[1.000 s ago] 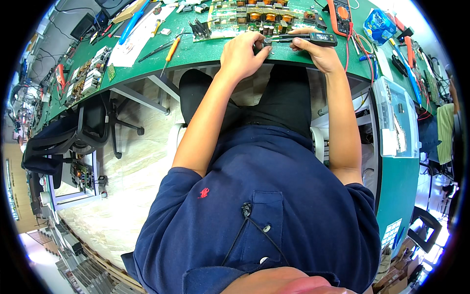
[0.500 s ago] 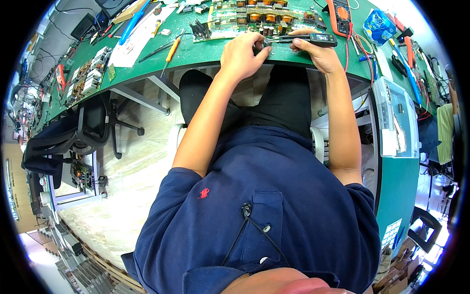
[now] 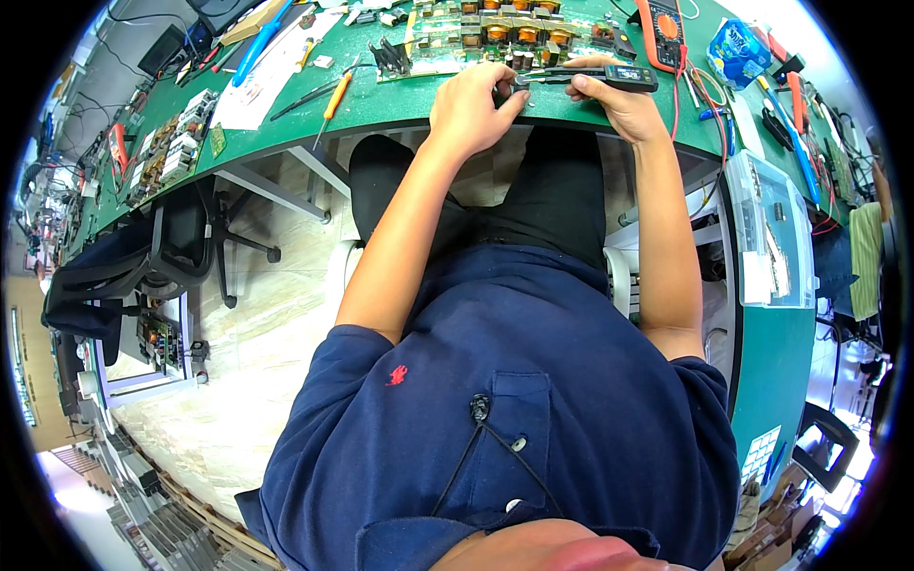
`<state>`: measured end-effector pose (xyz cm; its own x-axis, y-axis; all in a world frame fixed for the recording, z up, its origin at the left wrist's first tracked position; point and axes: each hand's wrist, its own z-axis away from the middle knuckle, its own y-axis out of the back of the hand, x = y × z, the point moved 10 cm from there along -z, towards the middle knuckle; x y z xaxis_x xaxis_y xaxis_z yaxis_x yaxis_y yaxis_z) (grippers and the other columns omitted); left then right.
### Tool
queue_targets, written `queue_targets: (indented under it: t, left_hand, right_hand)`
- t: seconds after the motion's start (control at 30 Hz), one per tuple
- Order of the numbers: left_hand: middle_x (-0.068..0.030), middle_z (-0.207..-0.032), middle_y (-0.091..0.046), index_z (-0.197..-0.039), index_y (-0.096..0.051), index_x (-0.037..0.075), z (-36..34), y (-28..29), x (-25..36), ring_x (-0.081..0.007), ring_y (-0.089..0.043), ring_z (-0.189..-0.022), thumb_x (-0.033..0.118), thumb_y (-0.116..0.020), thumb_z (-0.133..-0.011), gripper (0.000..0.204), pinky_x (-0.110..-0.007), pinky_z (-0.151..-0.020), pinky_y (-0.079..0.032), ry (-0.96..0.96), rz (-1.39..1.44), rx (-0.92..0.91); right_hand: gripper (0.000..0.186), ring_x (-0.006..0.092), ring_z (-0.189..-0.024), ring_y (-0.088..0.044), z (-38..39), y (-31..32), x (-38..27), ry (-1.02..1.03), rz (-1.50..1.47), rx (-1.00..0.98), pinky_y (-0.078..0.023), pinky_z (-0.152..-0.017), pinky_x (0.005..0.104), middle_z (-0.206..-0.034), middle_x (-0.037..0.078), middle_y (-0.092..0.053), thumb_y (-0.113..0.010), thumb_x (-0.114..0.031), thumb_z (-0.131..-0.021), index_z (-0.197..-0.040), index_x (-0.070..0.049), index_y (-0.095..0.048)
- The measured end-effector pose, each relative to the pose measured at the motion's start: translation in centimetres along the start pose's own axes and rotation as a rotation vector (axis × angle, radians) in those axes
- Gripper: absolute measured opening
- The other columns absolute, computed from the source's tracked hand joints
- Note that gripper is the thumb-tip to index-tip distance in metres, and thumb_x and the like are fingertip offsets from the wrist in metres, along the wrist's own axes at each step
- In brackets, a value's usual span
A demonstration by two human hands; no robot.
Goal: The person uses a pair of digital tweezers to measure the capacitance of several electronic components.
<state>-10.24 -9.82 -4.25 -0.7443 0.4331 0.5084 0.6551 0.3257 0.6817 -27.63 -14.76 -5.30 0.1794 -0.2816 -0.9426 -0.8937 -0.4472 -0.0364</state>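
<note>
Above the front edge of the green bench, my right hand (image 3: 614, 100) grips black digital test tweezers (image 3: 628, 76) with a small lit screen at the right end. Their thin metal tips point left toward my left hand (image 3: 473, 107). That hand is closed, thumb and fingers pinching a small dark part (image 3: 502, 95) that is mostly hidden and too small to name. The tips reach the pinched fingers; whether they touch the part I cannot tell. Just beyond both hands lies a circuit board (image 3: 519, 38) with rows of orange-wound coils.
A yellow-handled screwdriver (image 3: 334, 99) and a black probe (image 3: 303, 101) lie left of my hands. An orange multimeter (image 3: 664, 33) with red leads stands at right, near a blue packet (image 3: 738, 54). A clear plastic case (image 3: 769, 238) sits on the right-hand bench. Boards (image 3: 176, 147) lie at far left.
Both hands keep their hold. The right hand and the tweezers have shifted very slightly to the right; nothing else visibly differs.
</note>
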Motion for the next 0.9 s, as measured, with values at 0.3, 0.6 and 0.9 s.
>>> queue_targets:
  t: [0.3, 0.6, 0.9]
  left_hand:
    - [-0.0036, -0.082, -0.065, -0.091, -0.064, 0.008, -0.04, -0.07, -0.07, -0.0242, -0.063, -0.077, 0.028, -0.071, -0.08, 0.024, -0.037, -0.068, -0.05, 0.012, 0.0, 0.001]
    - [-0.0032, -0.082, -0.065, -0.093, -0.063, 0.009, -0.03, -0.06, 0.03, -0.0217, -0.064, -0.074, 0.027, -0.07, -0.081, 0.023, -0.035, -0.067, -0.05, -0.005, -0.014, 0.004]
    - [-0.0028, -0.081, -0.064, -0.092, -0.063, 0.008, -0.03, -0.02, 0.02, -0.0216, -0.062, -0.073, 0.027, -0.071, -0.081, 0.023, -0.035, -0.067, -0.049, 0.009, -0.014, 0.0]
  right_hand:
    - [0.027, 0.0152, -0.088, -0.065, -0.07, 0.01, 0.35, -0.036, 0.045, -0.029, -0.052, -0.078, 0.0268, -0.099, 0.008, -0.065, -0.068, -0.01, -0.088, -0.112, 0.001, -0.063]
    - [0.026, 0.0145, -0.085, -0.064, -0.13, 0.37, 0.44, -0.029, 0.05, -0.008, -0.051, -0.077, 0.0262, -0.094, 0.008, -0.066, -0.069, -0.01, -0.087, -0.111, 0.001, -0.064]
    - [0.026, 0.0146, -0.084, -0.064, -0.09, -0.1, 0.13, -0.023, 0.046, -0.019, -0.051, -0.076, 0.0257, -0.093, 0.009, -0.066, -0.069, -0.01, -0.087, -0.11, 0.001, -0.064]
